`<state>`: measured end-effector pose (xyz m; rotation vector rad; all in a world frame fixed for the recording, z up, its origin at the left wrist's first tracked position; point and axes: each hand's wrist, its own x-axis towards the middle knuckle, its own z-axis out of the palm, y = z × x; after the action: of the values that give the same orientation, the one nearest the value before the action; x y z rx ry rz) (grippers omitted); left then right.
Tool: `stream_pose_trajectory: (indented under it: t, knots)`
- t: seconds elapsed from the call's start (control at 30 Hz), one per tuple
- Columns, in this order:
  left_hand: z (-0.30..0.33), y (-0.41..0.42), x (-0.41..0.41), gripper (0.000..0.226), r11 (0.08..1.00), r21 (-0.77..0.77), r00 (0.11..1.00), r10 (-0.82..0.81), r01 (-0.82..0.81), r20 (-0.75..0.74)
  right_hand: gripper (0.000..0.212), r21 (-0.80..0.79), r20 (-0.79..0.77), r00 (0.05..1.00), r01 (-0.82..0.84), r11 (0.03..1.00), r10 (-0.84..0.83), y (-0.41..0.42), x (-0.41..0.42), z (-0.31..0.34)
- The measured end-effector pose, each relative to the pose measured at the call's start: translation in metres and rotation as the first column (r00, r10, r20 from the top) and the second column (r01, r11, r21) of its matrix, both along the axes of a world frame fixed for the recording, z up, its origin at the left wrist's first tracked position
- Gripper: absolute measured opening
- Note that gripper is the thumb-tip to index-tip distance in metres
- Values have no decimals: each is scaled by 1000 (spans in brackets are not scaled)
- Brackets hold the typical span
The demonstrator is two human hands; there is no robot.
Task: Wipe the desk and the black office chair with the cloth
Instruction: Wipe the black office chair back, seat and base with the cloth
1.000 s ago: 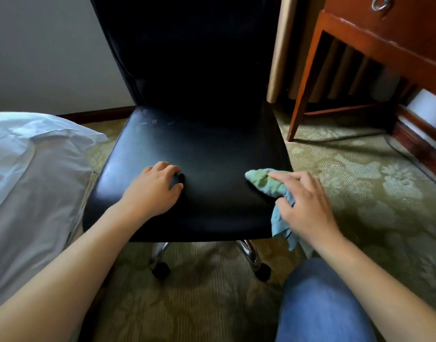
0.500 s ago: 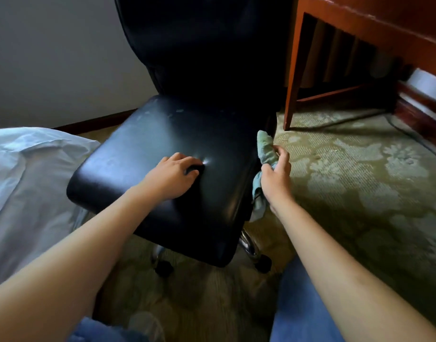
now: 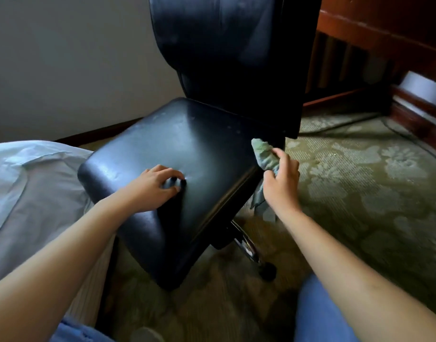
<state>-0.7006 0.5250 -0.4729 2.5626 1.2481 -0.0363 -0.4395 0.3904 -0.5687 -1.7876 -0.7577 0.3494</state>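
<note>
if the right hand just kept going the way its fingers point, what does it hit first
Probably the chair backrest. The right hand grips the cloth at the seat's right edge, fingers aimed up and away toward the backrest's lower corner. Depth is unclear, so it may slip past it.

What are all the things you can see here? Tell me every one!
chair: one, black, middle, seat turned at an angle.
cloth: one, pale green, at the seat's right edge.
desk: one, reddish-brown wood, top right, behind the chair.
bed sheet: one, white, on the left.
carpet: one, green with a pale flower pattern, on the floor.
wall: one, grey-white, top left.
caster: one showing, black, under the seat.
knees: two, in blue trousers, at the bottom.
left hand: one, rests on the seat.
right hand: one, holds the cloth.
</note>
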Motion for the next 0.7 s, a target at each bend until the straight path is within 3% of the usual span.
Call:
stream_pose_trajectory:
  t: [0.13, 0.23, 0.3, 0.37, 0.5, 0.63, 0.7]
  knots:
    - [4, 5, 6, 13, 998, 59, 999, 34, -33, -24, 54, -65, -50, 999, -19, 998, 16, -4, -1, 17]
    - [4, 3, 20, 17, 994, 103, 999, 46, -47, 10, 56, -79, 268, 935, -219, 972, 233, -39, -58, 16]
    - [4, 0, 31, 23, 992, 117, 999, 38, -42, 34, 57, -130, 462, 795, -378, 917, 393, -51, -74, 18]
    - [4, -2, 39, 27, 992, 113, 998, 42, -48, 53, 57, -171, 565, 691, -437, 883, 451, -43, -62, 24]
    - [0, -2, 46, 28, 994, 86, 995, 64, -71, 79, 56, -206, 652, 683, -257, 944, 328, -11, -14, 35]
    - [-7, -4, 43, 33, 997, 59, 997, 52, -55, 54, 56, -314, 564, 782, -96, 945, 266, 10, 10, 46]
    - [-10, -4, 39, 36, 997, 53, 998, 47, -49, 47, 55, -343, 620, 743, -32, 939, 252, 10, 2, 47]
